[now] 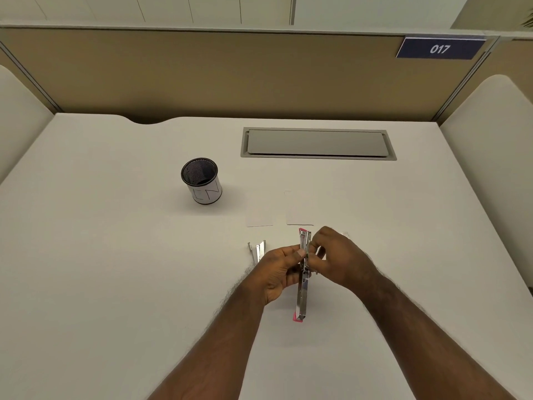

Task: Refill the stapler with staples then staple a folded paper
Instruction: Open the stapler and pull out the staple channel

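Stapler [302, 280] opened out flat into one long line, running near to far, pink tips at both ends, held above the white surface [115, 255] near its middle. Left hand [278, 272] wrapped around the hinge area from the left, grip clenched on the stapler. Right hand [339, 259] at the far half from the right, fingertips pinched at the metal channel; cannot tell whether a staple strip sits between them. Loose staple strips [257, 250] lying on the surface just left of the left hand, partly hidden by it. Two white papers [261, 216] flat on the surface just beyond the stapler, side by side, hard to make out against the white. Black mesh cup [202, 180] with a white label standing upright, far left, well apart from the hands. Grey cable hatch [317, 143] set into the surface at the far side.
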`<state>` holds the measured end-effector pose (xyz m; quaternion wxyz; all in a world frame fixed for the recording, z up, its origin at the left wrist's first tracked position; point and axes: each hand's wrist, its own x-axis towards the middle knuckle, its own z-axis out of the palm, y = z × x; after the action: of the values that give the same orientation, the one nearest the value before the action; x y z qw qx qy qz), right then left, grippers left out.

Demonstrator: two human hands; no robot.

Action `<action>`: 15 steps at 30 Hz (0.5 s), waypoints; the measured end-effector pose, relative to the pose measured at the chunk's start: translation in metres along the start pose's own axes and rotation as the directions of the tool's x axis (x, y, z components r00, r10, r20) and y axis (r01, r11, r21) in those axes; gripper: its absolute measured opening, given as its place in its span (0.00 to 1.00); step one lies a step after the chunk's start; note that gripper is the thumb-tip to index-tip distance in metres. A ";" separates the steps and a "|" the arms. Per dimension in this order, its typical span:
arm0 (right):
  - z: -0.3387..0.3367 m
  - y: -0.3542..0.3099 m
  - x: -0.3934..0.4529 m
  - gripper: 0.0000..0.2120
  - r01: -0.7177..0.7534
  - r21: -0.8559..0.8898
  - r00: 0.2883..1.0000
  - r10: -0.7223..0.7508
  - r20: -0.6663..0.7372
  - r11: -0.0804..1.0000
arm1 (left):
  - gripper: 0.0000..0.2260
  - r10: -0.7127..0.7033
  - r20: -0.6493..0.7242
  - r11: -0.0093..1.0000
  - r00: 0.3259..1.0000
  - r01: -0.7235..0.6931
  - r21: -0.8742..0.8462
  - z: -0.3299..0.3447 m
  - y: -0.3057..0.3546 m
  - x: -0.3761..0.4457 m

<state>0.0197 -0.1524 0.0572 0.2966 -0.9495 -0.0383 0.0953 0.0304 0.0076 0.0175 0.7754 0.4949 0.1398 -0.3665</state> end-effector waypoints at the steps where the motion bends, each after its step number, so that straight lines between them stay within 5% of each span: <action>1: 0.000 0.000 0.000 0.05 0.003 -0.001 1.000 -0.003 -0.003 1.000 | 0.11 -0.003 0.006 1.000 1.000 0.003 -0.007 0.000 0.000 0.000; 15: 0.004 0.007 -0.002 0.10 -0.073 0.221 0.991 0.095 -0.092 0.972 | 0.10 -0.013 -0.075 0.997 0.997 0.018 0.069 -0.002 -0.005 0.008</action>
<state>0.0173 -0.1559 0.0502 0.3959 -0.9157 0.0278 0.0626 0.0330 0.0042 0.0089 0.7492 0.5337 0.1594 -0.3585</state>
